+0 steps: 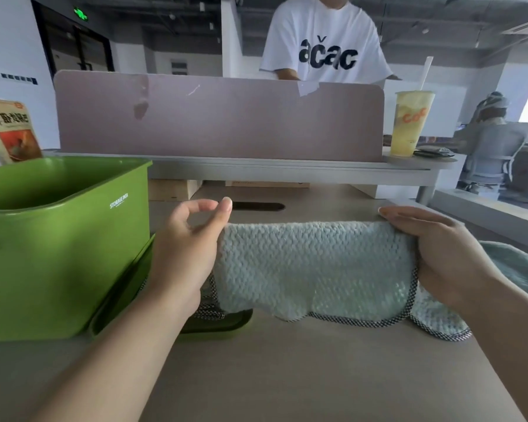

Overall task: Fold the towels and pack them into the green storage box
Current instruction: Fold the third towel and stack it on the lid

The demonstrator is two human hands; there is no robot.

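The pale wooden table (pixel 287 376) carries the green storage box (pixel 58 254) at its left; a green lid (pixel 226 325) lies flat just beside the box; a pale towel (pixel 311 269) trails onto the tabletop mid-table, one corner over the lid; a darker towel (pixel 518 269) lies at the right edge.

towel (pixel 314 263): pale mint green, scale-like woven texture
towel trim (pixel 363 322): fine black-and-white check
second towel (pixel 512 266): duller grey-green
storage box (pixel 58 254): bright leaf green, small white lettering
lid (pixel 223 325): the same green, darker in shadow
worktop (pixel 287 376): light beige
divider panel (pixel 220 120): dusty mauve-pink
cup (pixel 410 126): yellow, orange lettering
packet (pixel 11 132): cream, orange-red picture, dark print
T-shirt (pixel 326 35): white, black lettering
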